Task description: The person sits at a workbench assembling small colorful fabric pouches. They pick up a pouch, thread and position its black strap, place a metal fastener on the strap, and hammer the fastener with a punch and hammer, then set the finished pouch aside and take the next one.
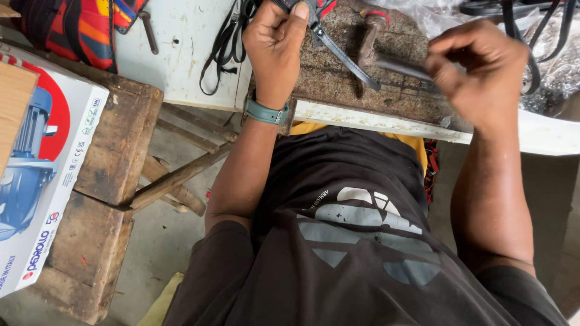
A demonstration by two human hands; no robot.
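hands work at a rusty block (362, 90) on the bench: left hand (275, 42) clenched on a dark strap (344, 57), right hand (477, 69) pinching a metal rod (399, 65). strap lies loose across the block, so work looks midway, unfinished.

To my left a large cardboard box (45, 175) lies flat on a rough wooden bench (118, 145), running off the left edge of view. It is rectangular, mostly white, with a big red round patch and a picture of a blue motor on its top face. Small printed marks line its long white side, and a plain brown carton corner (13, 99) overlaps its top left
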